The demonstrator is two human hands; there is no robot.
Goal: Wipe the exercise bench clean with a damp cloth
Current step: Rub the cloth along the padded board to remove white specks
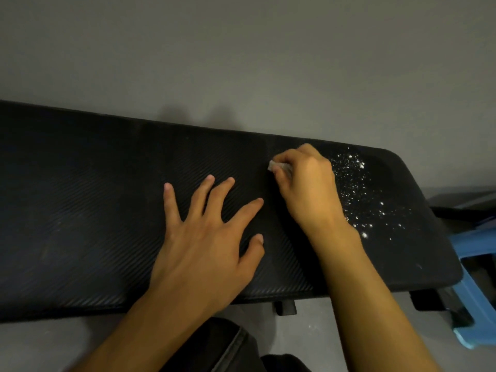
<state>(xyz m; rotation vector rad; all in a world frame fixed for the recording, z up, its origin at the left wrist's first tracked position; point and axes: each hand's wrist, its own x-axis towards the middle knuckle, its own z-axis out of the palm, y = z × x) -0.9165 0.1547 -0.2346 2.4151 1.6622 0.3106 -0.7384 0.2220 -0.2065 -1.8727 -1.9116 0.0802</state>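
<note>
The black padded exercise bench [88, 210] runs across the view from left to right. White crumbs or powder [357, 189] lie scattered over its right end. My left hand [206, 237] rests flat on the bench's middle with fingers spread. Right of it, my right hand [306, 183] grips a small pale cloth [276, 165], bunched in the curled fingers and pressed onto the pad just left of the white specks. Most of the cloth is hidden inside the fist.
A grey wall [241, 63] rises directly behind the bench. A blue plastic stool [475, 277] stands at the right end. Grey floor [40, 345] and my dark-clothed knee [228, 345] show below the bench's front edge, with black bench supports [284, 307] underneath.
</note>
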